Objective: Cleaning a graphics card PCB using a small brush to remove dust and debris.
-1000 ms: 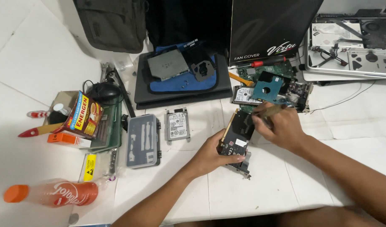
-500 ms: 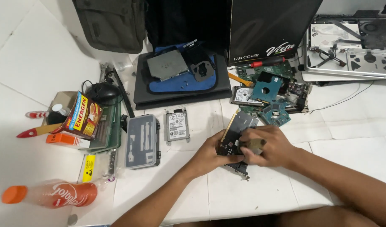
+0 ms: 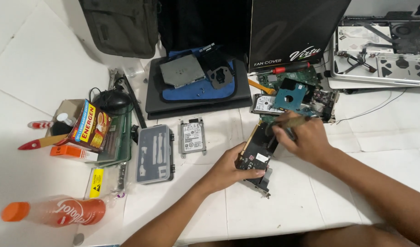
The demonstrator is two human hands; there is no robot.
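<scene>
This looks like an informal electronics repair bench on a white tiled surface point(image 3: 45, 68). Bare hard drives point(image 3: 191, 136), loose circuit boards point(image 3: 292, 93) and an opened laptop chassis point(image 3: 383, 50) at far right lie scattered about. A grey bit case point(image 3: 155, 154) and a red-handled screwdriver point(image 3: 285, 69) lie among them.

White tiled floor point(image 3: 45, 68), evenly lit, seemingly from overhead.

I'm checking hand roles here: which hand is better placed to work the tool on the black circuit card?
Right, probably. The right hand grips a slim brown-handled tool whose tip sits over the black circuit card. The left hand clasps the card's near edge, bracing it on the white table.
</scene>
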